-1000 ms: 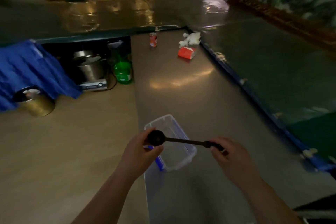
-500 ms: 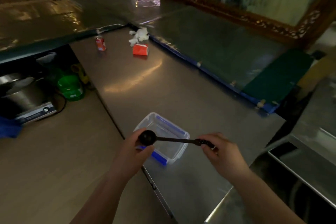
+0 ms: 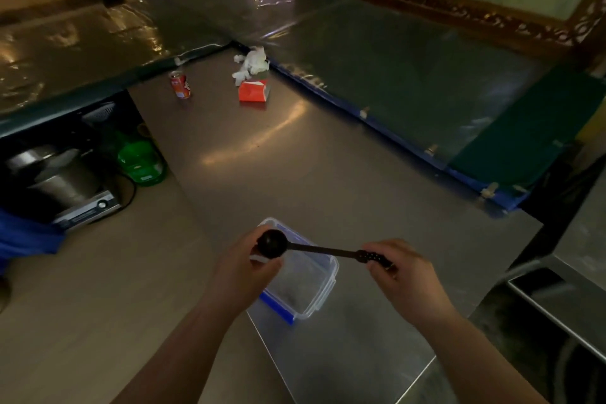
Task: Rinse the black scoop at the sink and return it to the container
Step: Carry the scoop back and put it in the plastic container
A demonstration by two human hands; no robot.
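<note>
I hold the black scoop (image 3: 314,249) level above the clear plastic container (image 3: 316,297), which has blue clips and sits near the steel counter's left front edge. My left hand (image 3: 242,269) cups the round bowl end of the scoop. My right hand (image 3: 398,275) grips the studded handle end. The container looks empty. The sink (image 3: 557,311) shows as a dark steel basin at the lower right, past the counter's end.
On the steel counter (image 3: 278,157) farther back stand a red can (image 3: 180,85), a red tissue box (image 3: 254,90) and crumpled white tissue (image 3: 252,64). A green-covered ledge with blue edging (image 3: 410,141) runs along the right. On the floor left are a pot on a cooker (image 3: 62,180) and a green bottle (image 3: 141,161).
My view has swung to the right, bringing the sink into sight at the lower right. Both hands keep the same hold on the scoop above the container.
</note>
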